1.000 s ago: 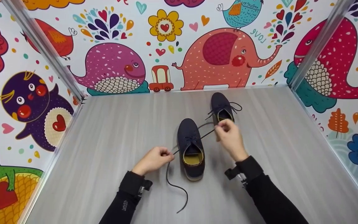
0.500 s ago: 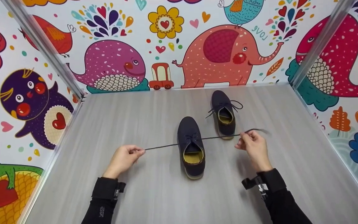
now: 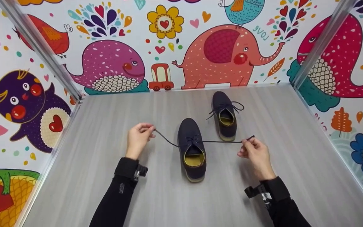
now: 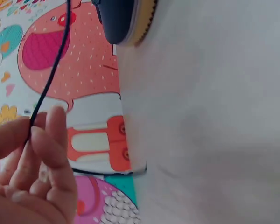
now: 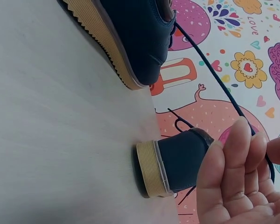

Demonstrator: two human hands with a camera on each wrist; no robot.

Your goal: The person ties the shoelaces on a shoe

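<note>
A navy shoe (image 3: 189, 132) with a yellow insole stands on the floor between the hands, toe away from the person. Its dark shoelace (image 3: 219, 142) runs out to both sides. To the left of the shoe, the left hand (image 3: 139, 138) pinches one lace end, and that length sags slightly. On the other side, the right hand (image 3: 257, 154) pinches the opposite length, which is nearly straight, with a short tip past the fingers. In the left wrist view the lace (image 4: 51, 77) rises from between thumb and fingers. The right wrist view shows the lace (image 5: 214, 74) leading to the shoe's eyelets.
A second navy shoe (image 3: 224, 116), its lace tied in a bow, stands behind and to the right. The grey wood-look surface (image 3: 106, 119) is bounded by printed panels (image 3: 115, 66) with cartoon animals and by metal posts (image 3: 323, 44).
Both hands first drew the lace apart until taut. Since then the left hand has moved up and toward the shoe, slackening its side; the right hand has stayed nearly in place.
</note>
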